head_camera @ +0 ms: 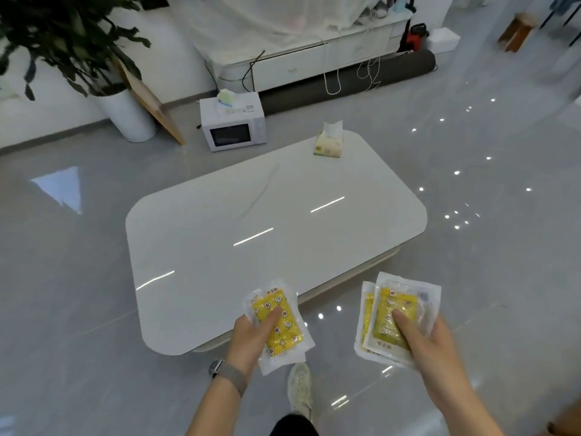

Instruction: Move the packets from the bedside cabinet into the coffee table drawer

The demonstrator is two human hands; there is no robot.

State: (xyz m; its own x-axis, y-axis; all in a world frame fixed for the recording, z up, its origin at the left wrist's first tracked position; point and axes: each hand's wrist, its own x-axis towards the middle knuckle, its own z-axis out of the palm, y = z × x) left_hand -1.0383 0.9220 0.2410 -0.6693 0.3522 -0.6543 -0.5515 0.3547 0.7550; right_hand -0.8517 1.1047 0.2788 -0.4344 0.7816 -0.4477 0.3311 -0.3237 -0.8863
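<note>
Left hand (251, 333) pinches a yellow packet (278, 325); right hand (430, 344) pinches stacked packets (396, 319), long axes up-frame. White coffee table (251, 221) mid-frame carries a tissue pack (328, 143).

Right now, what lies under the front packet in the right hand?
Under the front packet in the right hand, a second packet shows at its left edge. Whether more lie beneath is hidden.

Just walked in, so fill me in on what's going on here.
A person stands at the near edge of a white coffee table, holding yellow packets in both hands. The left hand grips one stack, and the right hand grips another stack. No open drawer shows yet. A tissue pack sits at the table's far end.
</note>
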